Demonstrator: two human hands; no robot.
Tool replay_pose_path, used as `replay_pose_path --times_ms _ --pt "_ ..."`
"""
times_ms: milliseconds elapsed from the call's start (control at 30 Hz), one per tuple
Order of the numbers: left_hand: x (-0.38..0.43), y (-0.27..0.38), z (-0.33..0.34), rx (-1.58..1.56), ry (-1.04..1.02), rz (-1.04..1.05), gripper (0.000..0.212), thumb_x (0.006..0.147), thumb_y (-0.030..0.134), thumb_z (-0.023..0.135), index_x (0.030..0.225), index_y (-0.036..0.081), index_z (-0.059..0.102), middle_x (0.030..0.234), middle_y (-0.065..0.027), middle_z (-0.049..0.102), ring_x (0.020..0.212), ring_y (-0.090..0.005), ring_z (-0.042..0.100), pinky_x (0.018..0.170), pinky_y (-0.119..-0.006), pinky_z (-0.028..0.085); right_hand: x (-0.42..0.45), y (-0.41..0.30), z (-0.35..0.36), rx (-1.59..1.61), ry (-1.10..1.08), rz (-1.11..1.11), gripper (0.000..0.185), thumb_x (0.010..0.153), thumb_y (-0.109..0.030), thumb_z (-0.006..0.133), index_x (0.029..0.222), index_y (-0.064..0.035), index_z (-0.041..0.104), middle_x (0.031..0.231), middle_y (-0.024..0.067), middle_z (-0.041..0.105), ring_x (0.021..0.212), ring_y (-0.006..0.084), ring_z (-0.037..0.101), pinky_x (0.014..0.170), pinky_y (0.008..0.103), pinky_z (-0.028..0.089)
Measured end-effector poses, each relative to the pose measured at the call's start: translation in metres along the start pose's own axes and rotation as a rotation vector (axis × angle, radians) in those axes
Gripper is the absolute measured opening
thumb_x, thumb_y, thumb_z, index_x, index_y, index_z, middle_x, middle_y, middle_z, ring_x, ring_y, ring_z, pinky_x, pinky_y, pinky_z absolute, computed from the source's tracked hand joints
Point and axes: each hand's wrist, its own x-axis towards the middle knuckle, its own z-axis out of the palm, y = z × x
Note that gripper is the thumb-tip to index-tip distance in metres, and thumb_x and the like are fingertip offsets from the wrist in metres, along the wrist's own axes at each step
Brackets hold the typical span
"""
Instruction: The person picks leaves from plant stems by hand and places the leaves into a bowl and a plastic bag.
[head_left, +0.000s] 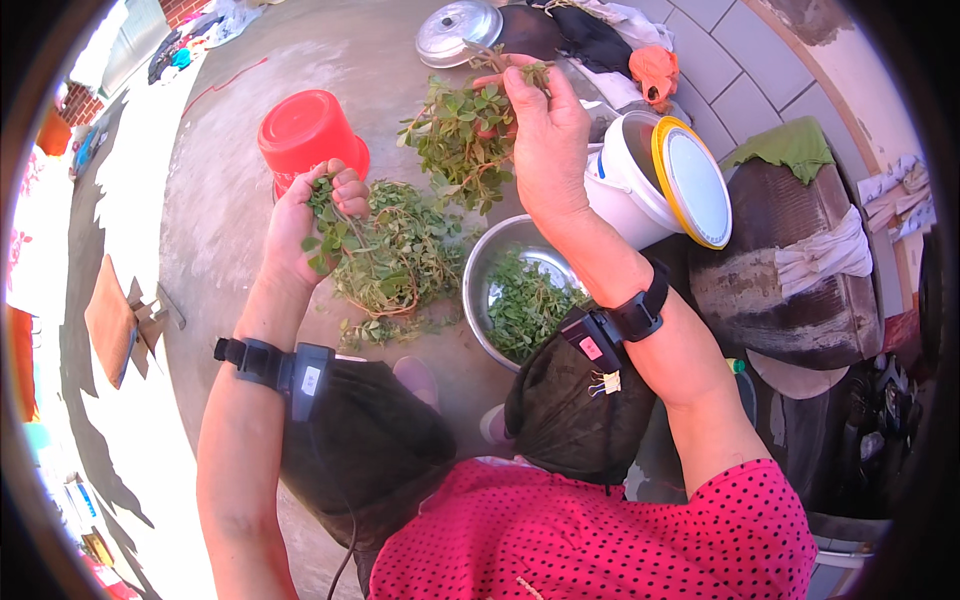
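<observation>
My left hand (319, 214) is closed around a small bunch of leafy green sprigs (326, 247), whose leaves hang below the fist. Raised further away, my right hand (544, 120) grips a larger leafy bunch (465, 142) by its stems, with the leaves drooping to the left. Between and below the hands, a heap of the same small-leaved greens (394, 255) lies on the concrete floor. To its right stands a metal basin (471, 300) with loose green leaves (525, 300) in it, partly hidden by my right forearm and knee.
A red bucket (311, 135) rests upside down beyond my left hand. White plastic buckets (630, 180), one with a yellow-rimmed lid (694, 184), are beside my right forearm. A metal lid (459, 34) lies at the back. A low stool (112, 322) is at left, a dark cloth-topped container (787, 262) at right.
</observation>
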Motion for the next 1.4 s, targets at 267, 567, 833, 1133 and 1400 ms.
replay_pose_path --times_ms 267,567,833,1133,1400 --pt "0.03 -0.094 -0.002 0.978 0.208 -0.24 0.051 0.096 0.036 0.047 0.131 0.0 0.038 0.131 -0.0138 0.046 0.111 -0.0284 0.056 0.086 -0.039 0.047 0.003 0.01 -0.005 0.119 -0.086 0.083 0.024 0.097 -0.021 0.051 0.113 -0.0021 0.054 0.098 0.0075 0.067 0.077 0.0108 0.062 0.062 0.0232 0.054" --pt "-0.005 -0.07 0.046 1.676 0.07 -0.262 0.029 0.086 0.027 0.064 0.082 -0.001 0.06 0.06 -0.0036 0.057 0.062 -0.012 0.059 0.059 -0.027 0.046 -0.006 0.023 -0.01 0.155 -0.152 0.239 0.018 0.093 -0.013 0.056 0.104 0.0016 0.056 0.084 0.0048 0.06 0.072 0.0089 0.059 0.058 0.0247 0.053" --pt "-0.006 -0.06 0.046 2.034 0.167 1.111 0.038 0.076 0.014 0.076 0.106 0.003 0.056 0.095 -0.006 0.057 0.08 -0.0131 0.058 0.066 -0.028 0.047 -0.015 0.03 0.007 -0.015 -0.197 0.196 0.021 0.092 -0.019 0.06 0.098 0.0008 0.06 0.076 0.0033 0.062 0.065 0.0073 0.057 0.058 0.0243 0.047" --pt "0.0 -0.016 0.006 1.241 0.16 0.281 0.007 0.093 0.01 0.056 0.097 0.004 0.056 0.088 0.0013 0.058 0.08 -0.0067 0.057 0.071 -0.024 0.049 -0.023 0.031 0.017 -0.069 -0.633 0.454 0.025 0.091 -0.019 0.057 0.107 -0.0009 0.064 0.076 0.0021 0.063 0.062 0.0092 0.058 0.059 0.0245 0.047" --pt "-0.002 -0.017 -0.002 1.463 0.269 0.031 0.014 0.096 0.017 0.055 0.104 0.006 0.058 0.089 0.0028 0.059 0.077 -0.0055 0.055 0.069 -0.022 0.048 -0.02 0.046 0.019 -0.125 -0.589 0.547 0.015 0.091 -0.009 0.054 0.099 0.0006 0.062 0.081 0.0033 0.062 0.07 0.009 0.059 0.061 0.0241 0.048"
